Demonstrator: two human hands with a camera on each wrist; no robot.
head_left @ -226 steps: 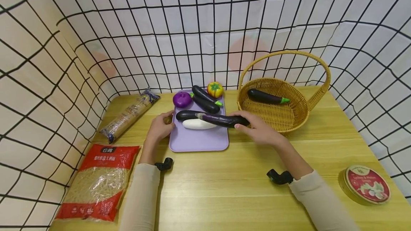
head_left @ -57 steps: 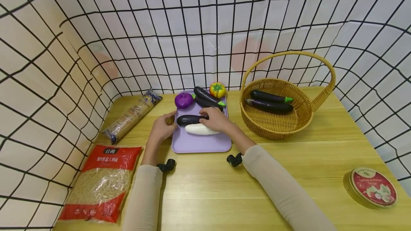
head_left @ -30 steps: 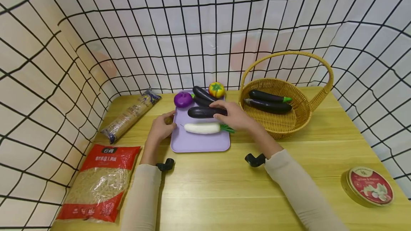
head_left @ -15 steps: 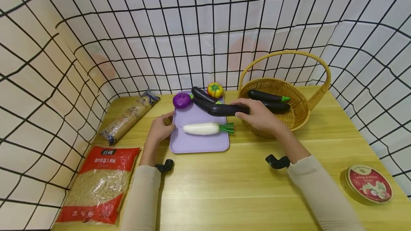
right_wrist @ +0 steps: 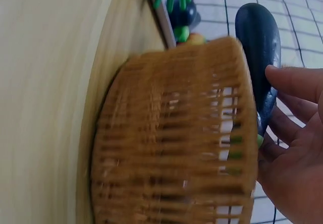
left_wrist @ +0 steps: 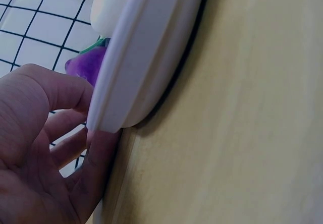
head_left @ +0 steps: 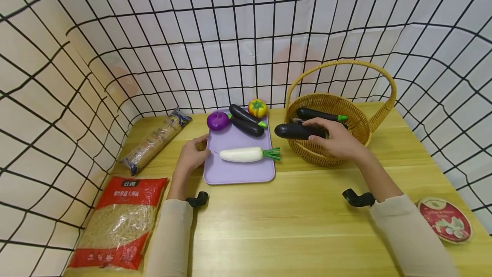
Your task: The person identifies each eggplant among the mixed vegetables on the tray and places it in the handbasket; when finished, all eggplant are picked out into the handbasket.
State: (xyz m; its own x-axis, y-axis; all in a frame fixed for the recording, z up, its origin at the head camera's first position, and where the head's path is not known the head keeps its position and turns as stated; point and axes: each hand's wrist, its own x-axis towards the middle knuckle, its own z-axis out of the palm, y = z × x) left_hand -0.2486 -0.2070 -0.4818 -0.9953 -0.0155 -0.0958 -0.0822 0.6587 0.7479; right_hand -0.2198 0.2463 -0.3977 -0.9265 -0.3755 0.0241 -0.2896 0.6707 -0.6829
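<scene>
My right hand (head_left: 338, 140) grips a dark eggplant (head_left: 292, 131) over the front left rim of the wicker basket (head_left: 330, 157). In the right wrist view that eggplant (right_wrist: 257, 47) rises between thumb and fingers beside the basket wall. Inside the basket lies an eggplant with a green stem (head_left: 320, 114); another is mostly hidden behind my hand. My left hand (head_left: 192, 153) holds the left edge of the lilac tray (head_left: 238, 174), its digits at the rim in the left wrist view. On the tray are a white radish (head_left: 241, 154), two eggplants (head_left: 247, 126) and a purple onion (head_left: 218, 121).
A yellow-red tomato-like vegetable (head_left: 257, 108) sits at the tray's back right corner. To the left lie a long noodle pack (head_left: 157, 140) and a red pasta bag (head_left: 119, 221). A round red tin (head_left: 446, 220) stands at right. Grid-patterned cloth (head_left: 238, 33) encloses the table.
An earlier purple eggplant went into the basket. My right hand then took the dark eggplant from behind the radish and carried it right, to the basket. My left hand stayed at the tray.
</scene>
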